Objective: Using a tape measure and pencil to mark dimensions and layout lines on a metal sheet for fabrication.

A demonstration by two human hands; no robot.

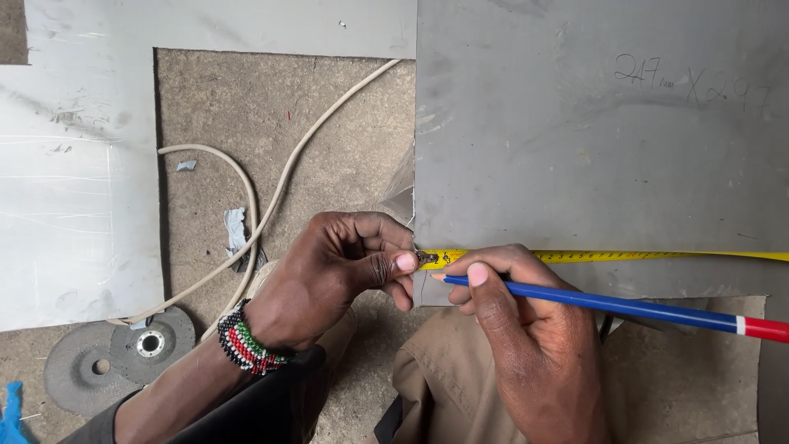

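Nearest us, our right hand pinches a blue pencil with a red end, its tip just below the yellow tape measure. Our left hand pins the tape's hook at the edge of the grey metal sheet. Two grinding discs and a white cable lie on the concrete floor.

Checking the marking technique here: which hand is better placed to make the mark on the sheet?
Probably the right hand: it holds the pencil, tip beside the tape measure. The left hand pins the tape's end.
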